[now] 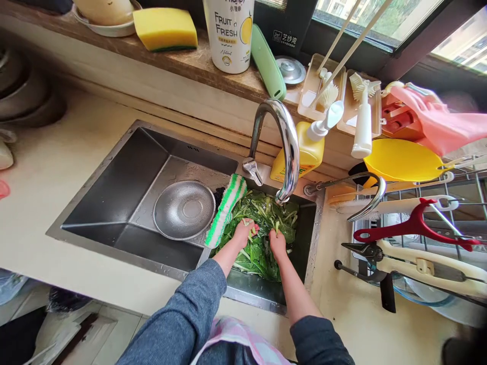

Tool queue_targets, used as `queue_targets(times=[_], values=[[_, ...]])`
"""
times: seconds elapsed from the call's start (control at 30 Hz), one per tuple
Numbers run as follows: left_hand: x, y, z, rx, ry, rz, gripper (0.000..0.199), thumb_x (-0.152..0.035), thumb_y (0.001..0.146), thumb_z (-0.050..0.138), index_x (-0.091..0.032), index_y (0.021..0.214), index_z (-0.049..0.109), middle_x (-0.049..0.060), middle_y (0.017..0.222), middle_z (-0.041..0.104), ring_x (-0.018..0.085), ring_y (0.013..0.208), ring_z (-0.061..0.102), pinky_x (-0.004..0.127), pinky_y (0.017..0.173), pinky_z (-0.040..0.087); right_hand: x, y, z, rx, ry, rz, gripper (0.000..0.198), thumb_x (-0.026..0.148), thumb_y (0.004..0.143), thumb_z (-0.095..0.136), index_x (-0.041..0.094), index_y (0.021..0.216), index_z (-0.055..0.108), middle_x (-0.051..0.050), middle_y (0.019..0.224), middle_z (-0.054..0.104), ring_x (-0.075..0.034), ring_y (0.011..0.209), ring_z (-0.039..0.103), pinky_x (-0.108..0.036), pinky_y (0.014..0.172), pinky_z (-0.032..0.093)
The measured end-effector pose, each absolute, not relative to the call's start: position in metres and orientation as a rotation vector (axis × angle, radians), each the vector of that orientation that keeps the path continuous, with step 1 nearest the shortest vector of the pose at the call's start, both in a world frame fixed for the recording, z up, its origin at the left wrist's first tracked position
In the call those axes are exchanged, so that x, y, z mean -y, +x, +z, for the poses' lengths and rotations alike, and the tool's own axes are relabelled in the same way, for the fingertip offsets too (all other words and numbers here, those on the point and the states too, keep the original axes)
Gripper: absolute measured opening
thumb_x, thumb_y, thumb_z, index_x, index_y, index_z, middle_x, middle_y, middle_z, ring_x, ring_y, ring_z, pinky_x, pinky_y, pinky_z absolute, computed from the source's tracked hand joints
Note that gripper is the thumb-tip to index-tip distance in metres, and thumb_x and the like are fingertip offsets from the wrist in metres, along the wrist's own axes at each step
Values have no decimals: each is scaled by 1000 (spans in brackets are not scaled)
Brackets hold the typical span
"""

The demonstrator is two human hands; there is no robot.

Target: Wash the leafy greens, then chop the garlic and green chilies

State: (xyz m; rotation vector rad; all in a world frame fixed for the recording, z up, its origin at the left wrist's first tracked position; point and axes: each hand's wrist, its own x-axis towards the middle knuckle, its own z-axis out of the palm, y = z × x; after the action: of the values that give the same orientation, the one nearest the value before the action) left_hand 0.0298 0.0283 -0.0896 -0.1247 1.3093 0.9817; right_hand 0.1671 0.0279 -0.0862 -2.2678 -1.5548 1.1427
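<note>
Leafy greens with pale stems float in water, filling much of the right sink basin. My left hand is over them with its fingers curled round a few stems. To its right, my right hand is closed on a leafy stalk that sticks up past the fingers. Parts of the fingers on both hands are hidden by the greens and the angle. A green-and-white striped cloth hangs over the divider, just left of my left hand.
The chrome faucet arches over the greens. In the left basin lies a perforated metal strainer. A yellow pump bottle stands behind the sink. To the right are a smaller spout, a red peeler and a dish rack.
</note>
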Motion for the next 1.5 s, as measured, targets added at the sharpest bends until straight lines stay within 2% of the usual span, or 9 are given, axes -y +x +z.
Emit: queue_targets(times=[0.13, 0.27, 0.47, 0.6, 0.8, 0.93, 1.13, 1.23, 1.5], values=[[-25, 29, -81, -1282, 75, 895, 28, -21, 70, 67, -16, 91, 50, -2, 63, 59, 8, 50, 58, 20, 51, 46, -87, 158, -74, 1601, -2378, 1057, 41, 45, 82, 40, 16, 101, 62, -11, 94, 66, -22, 91, 60, -27, 74, 42], [-31, 27, -74, -1310, 151, 897, 30, -29, 66, 70, -16, 84, 50, -7, 52, 50, 4, 40, 47, 17, 45, 40, -131, 140, -81, 1594, -2471, 1161, 40, 43, 73, 55, 10, 92, 66, -20, 93, 65, -28, 90, 61, -31, 70, 43], [-58, 20, -72, -1426, 247, 898, 36, -35, 66, 70, -15, 90, 53, -7, 51, 49, 3, 38, 42, 16, 41, 34, -112, 142, -88, 1694, -2197, 1485, 26, 35, 72, 56, 15, 82, 68, -4, 76, 67, -17, 74, 61, -22, 61, 41], [-62, 27, -81, -1430, 265, 882, 33, -34, 63, 72, -15, 82, 53, -7, 55, 51, 3, 40, 42, 15, 41, 32, -88, 160, -83, 1716, -1991, 1657, 24, 34, 66, 59, 15, 78, 68, 1, 66, 63, -14, 64, 56, -21, 59, 39], [-50, 33, -93, -1554, 200, 789, 25, -30, 67, 69, -15, 79, 52, -7, 50, 49, 3, 36, 40, 15, 39, 28, -75, 175, -83, 1466, -2100, 1731, 26, 36, 64, 58, 17, 79, 69, -1, 67, 64, -16, 68, 56, -24, 64, 40], [-45, 33, -90, -1471, 210, 787, 25, -32, 68, 68, -15, 76, 52, -5, 51, 52, 5, 38, 44, 16, 40, 32, -72, 177, -80, 1361, -2002, 1810, 33, 42, 68, 53, 17, 84, 69, -1, 72, 65, -15, 68, 55, -23, 64, 41], [-49, 35, -85, -1374, 222, 903, 35, -33, 60, 75, -14, 84, 56, -4, 56, 56, 4, 42, 46, 15, 43, 35, -65, 170, -85, 1837, -1835, 1746, 26, 36, 71, 51, 16, 77, 67, 2, 61, 57, -13, 61, 48, -22, 61, 36], [-49, 34, -90, -1348, 109, 930, 34, -27, 54, 79, -13, 76, 57, -5, 52, 54, 3, 39, 42, 15, 41, 32, -63, 166, -88, 1914, -1764, 1751, 22, 33, 72, 52, 16, 77, 66, 1, 65, 59, -13, 64, 49, -22, 63, 36], [-44, 40, -105, -1365, -243, 977, 25, -24, 66, 73, -14, 75, 51, -1, 60, 60, 10, 45, 55, 22, 43, 42, -49, 154, -98, 1860, -1925, 1651, 20, 25, 77, 43, 16, 75, 61, -2, 68, 60, -14, 64, 49, -22, 62, 35]])
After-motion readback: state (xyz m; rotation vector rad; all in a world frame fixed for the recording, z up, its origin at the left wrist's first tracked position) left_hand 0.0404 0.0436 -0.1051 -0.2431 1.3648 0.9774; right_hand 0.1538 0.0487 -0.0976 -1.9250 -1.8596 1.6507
